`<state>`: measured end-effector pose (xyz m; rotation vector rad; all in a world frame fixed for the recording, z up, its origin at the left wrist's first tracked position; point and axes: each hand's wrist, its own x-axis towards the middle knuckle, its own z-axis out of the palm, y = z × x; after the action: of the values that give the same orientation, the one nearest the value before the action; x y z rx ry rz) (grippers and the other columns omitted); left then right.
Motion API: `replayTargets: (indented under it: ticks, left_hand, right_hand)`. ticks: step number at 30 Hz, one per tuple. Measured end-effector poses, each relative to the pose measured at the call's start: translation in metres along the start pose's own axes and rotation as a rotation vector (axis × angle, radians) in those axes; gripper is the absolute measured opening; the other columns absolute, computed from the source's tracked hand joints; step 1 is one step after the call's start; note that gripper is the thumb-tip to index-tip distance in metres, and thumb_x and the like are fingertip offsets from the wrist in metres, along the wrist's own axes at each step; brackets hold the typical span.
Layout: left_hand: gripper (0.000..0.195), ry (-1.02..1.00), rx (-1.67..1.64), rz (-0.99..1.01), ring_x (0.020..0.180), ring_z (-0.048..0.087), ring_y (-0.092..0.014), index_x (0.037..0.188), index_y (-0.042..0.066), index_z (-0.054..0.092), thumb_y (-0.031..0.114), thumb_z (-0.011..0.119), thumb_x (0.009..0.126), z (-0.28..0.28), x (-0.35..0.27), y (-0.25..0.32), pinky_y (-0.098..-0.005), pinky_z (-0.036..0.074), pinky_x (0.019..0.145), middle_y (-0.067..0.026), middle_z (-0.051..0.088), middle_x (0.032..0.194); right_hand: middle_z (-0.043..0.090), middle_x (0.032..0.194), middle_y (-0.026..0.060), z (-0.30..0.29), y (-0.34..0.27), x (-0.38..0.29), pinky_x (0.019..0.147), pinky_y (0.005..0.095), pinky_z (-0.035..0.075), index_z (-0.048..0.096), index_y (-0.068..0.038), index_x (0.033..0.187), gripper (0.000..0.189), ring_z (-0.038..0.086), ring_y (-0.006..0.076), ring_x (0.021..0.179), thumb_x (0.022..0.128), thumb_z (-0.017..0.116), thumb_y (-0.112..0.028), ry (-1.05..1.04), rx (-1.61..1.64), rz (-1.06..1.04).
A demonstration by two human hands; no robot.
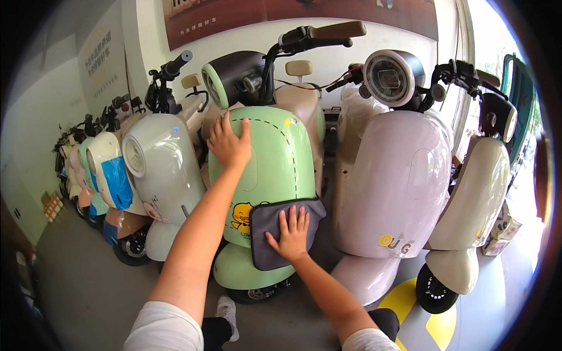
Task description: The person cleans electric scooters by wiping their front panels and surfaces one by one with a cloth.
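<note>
A light green electric scooter stands in front of me, with a dashed line and a yellow duck decal on its front panel. My left hand rests on the upper left of that panel, fingers spread. Lower down, a dark grey fabric pouch with black edging lies against the panel and covers part of the decal. My right hand presses flat on the pouch with its fingers apart. The scooter's black handlebar with a brown grip and its round headlight are above the panel.
A pale pink scooter and a cream scooter stand on the right. To the left are a grey scooter and a row of several more, one with blue film. A white wall is behind.
</note>
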<state>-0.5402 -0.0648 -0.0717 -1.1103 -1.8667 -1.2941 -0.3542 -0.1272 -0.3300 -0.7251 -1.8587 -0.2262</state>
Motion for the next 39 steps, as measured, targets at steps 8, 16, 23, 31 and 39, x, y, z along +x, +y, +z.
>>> replayTargets:
  ticks: [8, 16, 23, 31, 39]
  left_hand:
    - [0.059, 0.115, 0.025, 0.084, 0.139, 0.048, -0.033, 0.145, 0.018, 0.056, 0.056, 0.054, 0.1, 0.007, 0.003, -0.006, -0.0551, 0.037, 0.111, -0.0094, 0.056, 0.149]
    - [0.055, 0.096, 0.021, 0.139, 0.138, 0.052, -0.026, 0.148, 0.028, 0.05, 0.04, 0.066, 0.096, 0.023, 0.011, -0.038, -0.0546, 0.042, 0.107, -0.0004, 0.056, 0.149]
    - [0.063, 0.075, -0.066, 0.089, 0.134, 0.054, -0.034, 0.141, 0.011, 0.06, 0.058, 0.049, 0.1, 0.003, 0.011, -0.006, -0.0471, 0.041, 0.11, -0.013, 0.059, 0.145]
    - [0.063, 0.038, -0.063, 0.122, 0.133, 0.055, -0.035, 0.142, 0.01, 0.059, 0.056, 0.048, 0.101, -0.001, 0.018, -0.021, -0.0448, 0.043, 0.109, -0.0126, 0.058, 0.146]
    - [0.069, -0.012, -0.167, 0.175, 0.13, 0.055, -0.042, 0.141, 0.006, 0.061, 0.06, 0.047, 0.1, 0.02, 0.04, -0.046, -0.0444, 0.041, 0.11, -0.0236, 0.061, 0.14]
  right_hand:
    - [0.039, 0.158, 0.0268, -0.04, 0.021, 0.228, 0.12, 0.0546, 0.028, 0.042, 0.001, 0.152, 0.078, 0.037, 0.0477, 0.145, 0.094, 0.064, -0.046, 0.18, 0.224, 0.136]
    - [0.053, 0.149, 0.0166, -0.03, 0.02, 0.282, 0.116, 0.0537, 0.033, 0.057, -0.009, 0.144, 0.071, 0.046, 0.0374, 0.139, 0.086, 0.07, -0.05, 0.138, 0.176, 0.095]
    - [0.03, 0.164, 0.0242, -0.019, -0.009, 0.081, 0.115, 0.0693, 0.025, 0.044, -0.01, 0.155, 0.085, 0.026, 0.0508, 0.15, 0.085, 0.074, -0.05, 0.053, 0.074, 0.132]
    - [0.019, 0.166, 0.027, -0.023, -0.01, 0.066, 0.117, 0.0684, 0.022, 0.061, -0.009, 0.141, 0.08, 0.019, 0.0541, 0.15, 0.074, 0.081, -0.05, 0.042, 0.241, 0.243]
    - [0.049, 0.152, 0.02, -0.017, 0.037, 0.274, 0.115, 0.0612, 0.03, 0.064, -0.002, 0.132, 0.073, 0.04, 0.0417, 0.144, 0.082, 0.071, -0.054, 0.284, 0.327, 0.223]
